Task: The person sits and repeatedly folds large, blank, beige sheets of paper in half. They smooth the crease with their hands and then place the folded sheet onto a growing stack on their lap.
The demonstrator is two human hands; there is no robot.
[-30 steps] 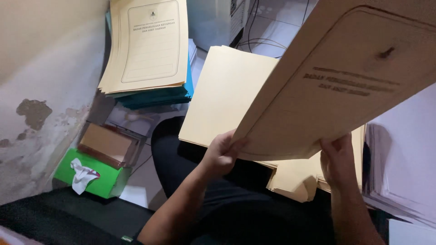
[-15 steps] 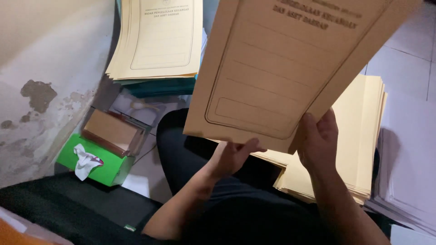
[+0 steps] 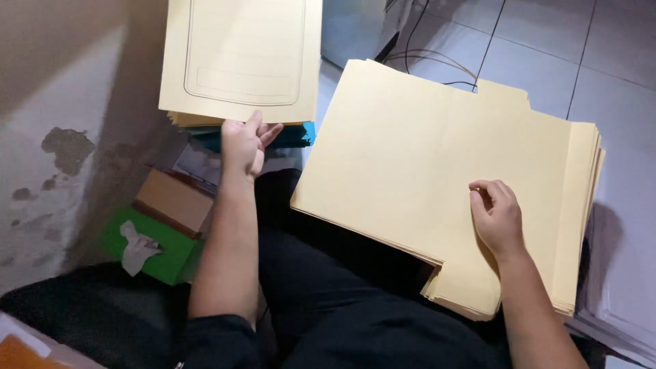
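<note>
Gone from mid-air is the printed cream folder that both hands held up half a second ago; it now lies face up on top of the far stack of folders [image 3: 240,58], and the hands have parted. Count with me: two cream stacks are in play, that far one resting on a teal stack [image 3: 295,134] whose edge peeks out beneath, and the big stack of blank folders [image 3: 424,157] spread across the lap in black trousers. A third, paler pile of sheets [image 3: 625,273] sits at the right edge, too dim to tell more. Left hand [image 3: 243,145] first: arm stretched forward, fingers loosely curled, thumb and fingertips pinching the near edge of the top printed folder, knuckles over the teal layer. Right hand [image 3: 497,217]: half closed, fingers bent under, fingertips pressing down on the top blank folder near its right side, holding nothing. Down at the left there is one green tissue box [image 3: 160,253] with a white tissue poking out, and one brown flat box [image 3: 174,199] just beside it, touching or nearly so. Underfoot is a pale tiled floor [image 3: 547,48] with dark grout lines, a few cables [image 3: 437,65] trailing across it beyond the lap stack. Left of everything rises a stained wall [image 3: 55,137] with patches of peeled paint.
</note>
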